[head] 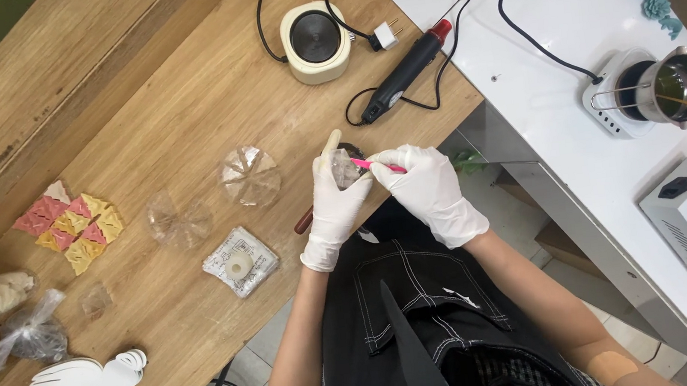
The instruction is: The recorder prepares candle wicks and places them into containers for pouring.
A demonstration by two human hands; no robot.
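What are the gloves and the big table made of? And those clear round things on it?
The gloves on the left hand and right hand look like thin white rubber, smooth and snug on the fingers. The table looks like wood, light brown with grain lines and a matte finish. The clear round pieces look like thin plastic, see-through with shiny creases, though that is hard to tell for sure.

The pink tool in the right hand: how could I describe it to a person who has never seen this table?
Start at the wooden table and go to its near edge, where two white-gloved hands meet. The right hand pinches a thin pink tool, its tip against the small clear piece in the left hand. It is the only bright pink, stick-like thing there.
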